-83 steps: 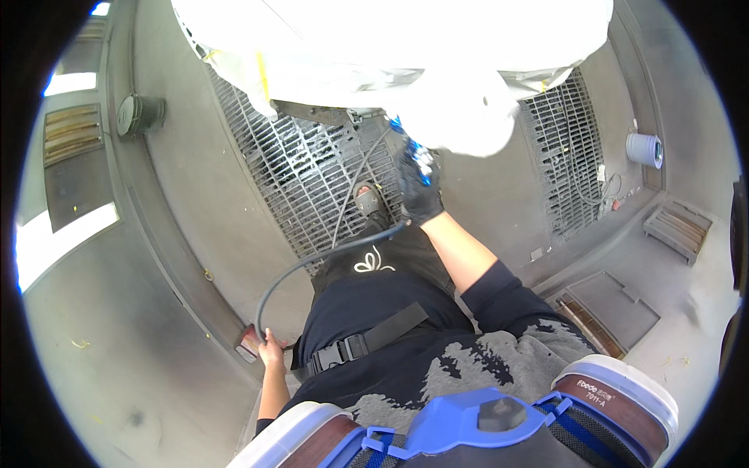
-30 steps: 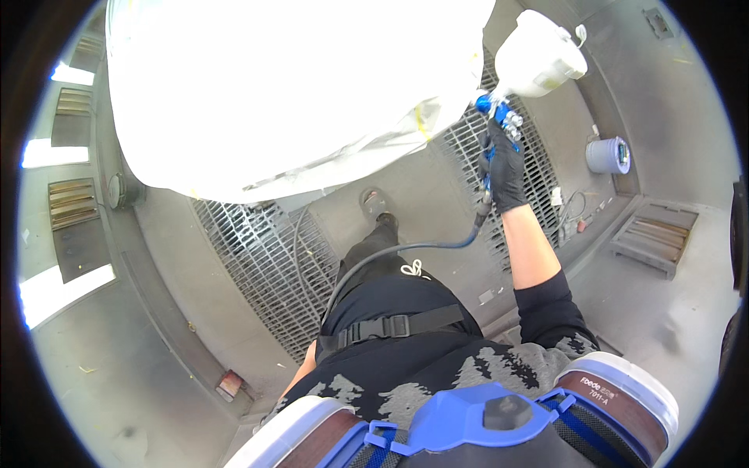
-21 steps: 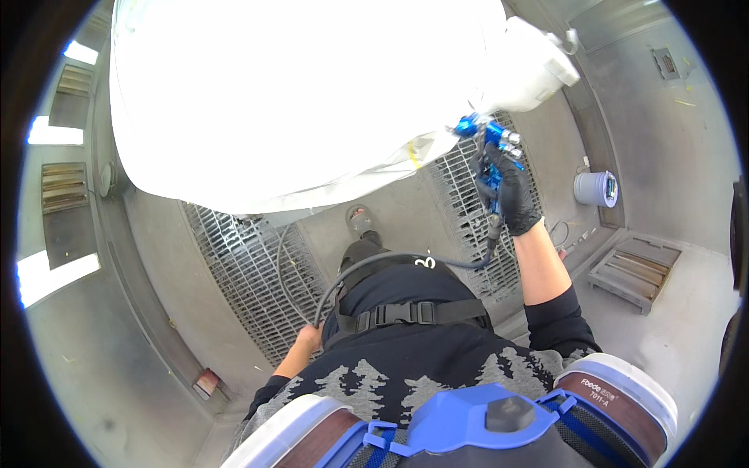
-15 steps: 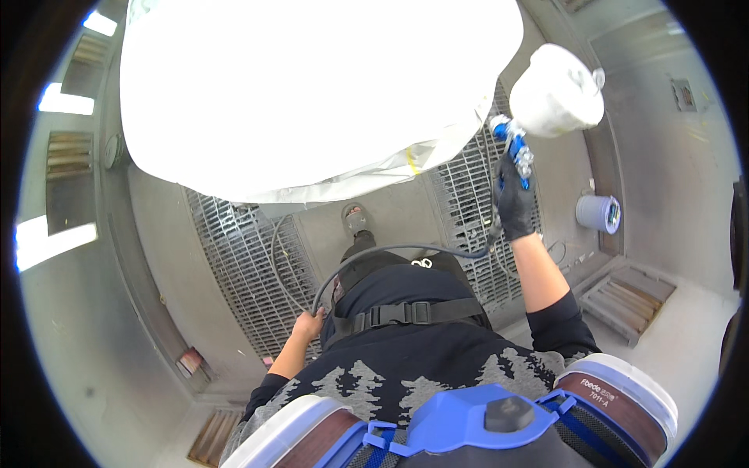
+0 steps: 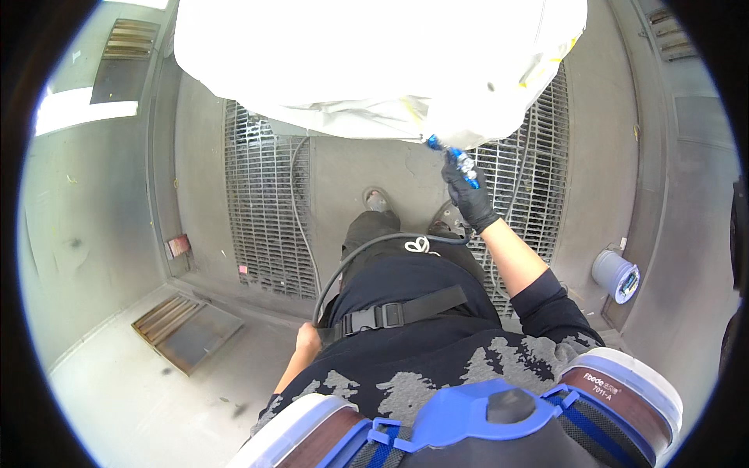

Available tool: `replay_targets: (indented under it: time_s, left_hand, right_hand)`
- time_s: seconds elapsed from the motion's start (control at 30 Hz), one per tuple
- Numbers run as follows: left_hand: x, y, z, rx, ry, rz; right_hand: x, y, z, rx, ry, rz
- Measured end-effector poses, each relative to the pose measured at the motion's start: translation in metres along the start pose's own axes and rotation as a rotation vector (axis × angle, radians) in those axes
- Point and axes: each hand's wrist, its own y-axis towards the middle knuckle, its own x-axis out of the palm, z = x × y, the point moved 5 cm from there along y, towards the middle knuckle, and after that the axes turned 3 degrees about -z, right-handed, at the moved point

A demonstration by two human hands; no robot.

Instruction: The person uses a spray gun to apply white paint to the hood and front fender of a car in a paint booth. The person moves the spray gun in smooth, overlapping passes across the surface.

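A black glove covers my right hand, which is closed around a blue and silver spray gun. The gun's white cup hardly stands out against the large white covered shape behind it. Its nozzle points left, close to the lower edge of that covering. From my right hand a dark grey hose arcs across my waist to the left side. There my bare left hand is closed on the hose beside my hip; its fingers are partly hidden.
Metal floor gratings lie left and right of my feet. A thinner hose trails over the left one. At the right wall stands a pale purple bucket. A slatted panel is at the lower left. My respirator fills the lower edge.
My right hand has brought the spray gun left and closer to my body, in front of the white covering. The view has shifted; the left hand keeps the hose at my hip.
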Motion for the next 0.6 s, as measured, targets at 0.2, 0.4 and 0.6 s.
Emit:
replay_targets:
  time_s: [0.2,0.4,0.6]
  left_hand:
    - [0.103,-0.01,-0.014,0.092,-0.117,-0.079]
    - [0.11,-0.012,0.02,0.11,-0.149,-0.1]
    - [0.096,-0.016,0.046,0.134,-0.142,-0.097]
  right_hand:
    - [-0.077,-0.003,-0.049,-0.307,-0.296,0.18]
    - [-0.137,-0.006,-0.084,-0.237,-0.163,0.393]
    - [-0.149,-0.007,-0.099,-0.157,0.13,0.401]
